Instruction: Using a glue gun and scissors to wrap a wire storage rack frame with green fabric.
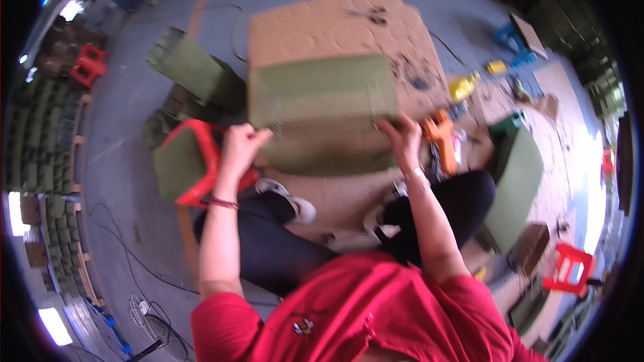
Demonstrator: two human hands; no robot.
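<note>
An olive-green box-like piece (pixel 322 87) lies across a brown cardboard-topped work surface (pixel 302 27) in front of me; motion blurs its near side. My left hand (pixel 243 147) is closed in a pinch at the left side of this piece. At its right side my right hand (pixel 404 139) pinches likewise, thumb and fingers together. Small dark bits show at both pinch points, too blurred to name. An orange glue gun (pixel 441 139) lies just right of my right hand. Below my left hand is a red plastic stool (pixel 206 161).
Scissors (pixel 373 16) lie at the cardboard's far side. A yellow bottle (pixel 463 87) stands right of it. Green pieces (pixel 194 67) are piled at the left, another green piece (pixel 516 188) at the right. Cables (pixel 117 228) trail over the floor. Stacked green goods (pixel 40 141) line the left.
</note>
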